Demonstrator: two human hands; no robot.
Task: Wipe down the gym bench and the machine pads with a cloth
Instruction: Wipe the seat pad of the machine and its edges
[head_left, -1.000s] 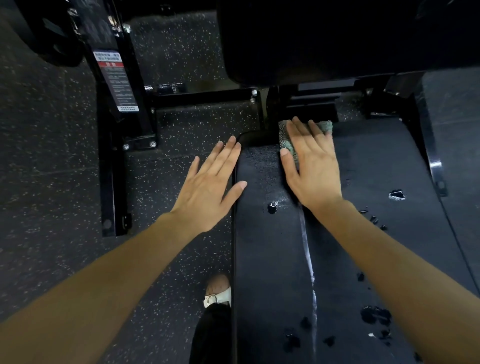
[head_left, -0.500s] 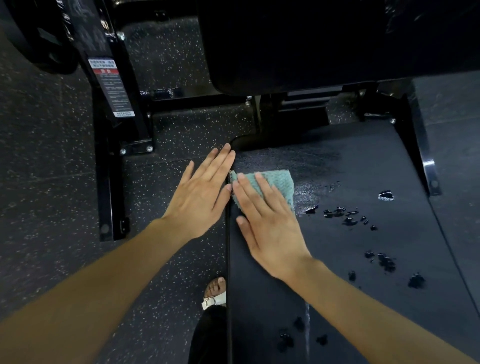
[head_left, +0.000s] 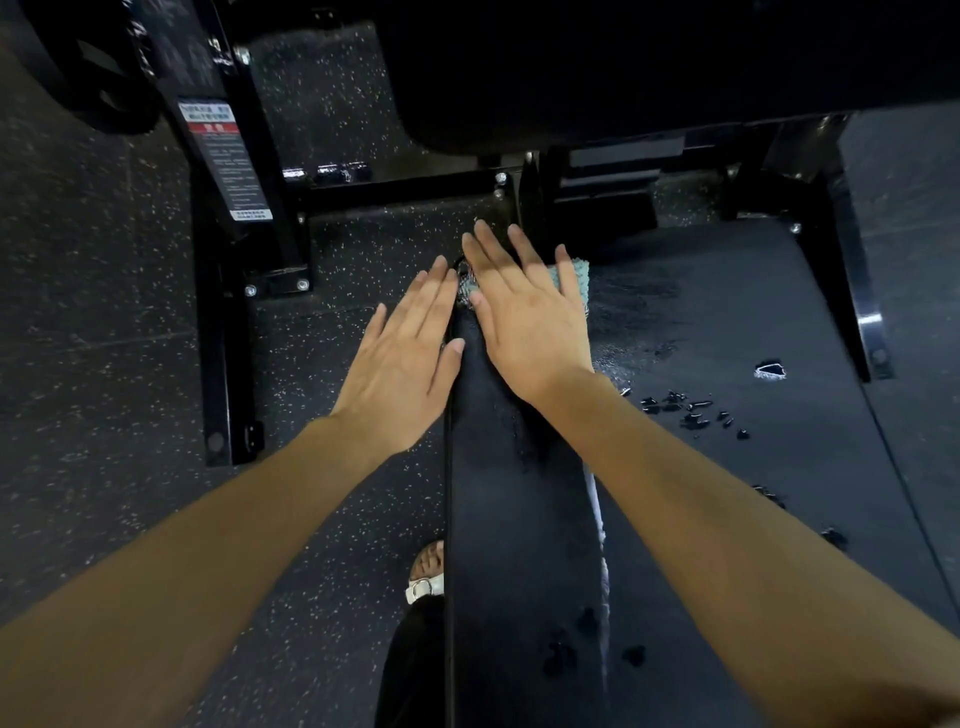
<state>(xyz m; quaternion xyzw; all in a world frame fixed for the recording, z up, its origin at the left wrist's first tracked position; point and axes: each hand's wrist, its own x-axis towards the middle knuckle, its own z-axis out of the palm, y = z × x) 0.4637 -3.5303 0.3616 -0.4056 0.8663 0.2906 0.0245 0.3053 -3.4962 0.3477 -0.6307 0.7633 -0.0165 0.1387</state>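
Note:
A black padded gym bench runs from bottom centre to upper right, its vinyl torn in several spots and wet in a patch near the far end. My right hand lies flat with straight fingers, pressing a teal cloth onto the bench's far left corner; only the cloth's edges show around the fingers. My left hand is flat and open beside the bench's left edge, thumb touching the pad, holding nothing. A second large black pad hangs above the far end.
A black steel machine frame with a warning label stands on the speckled rubber floor at left. Another frame rail borders the bench on the right. My sandalled foot is on the floor beside the bench.
My right hand has slid the cloth away from me, from the bench's left edge up to its far left corner. The left hand stays flat beside the bench edge.

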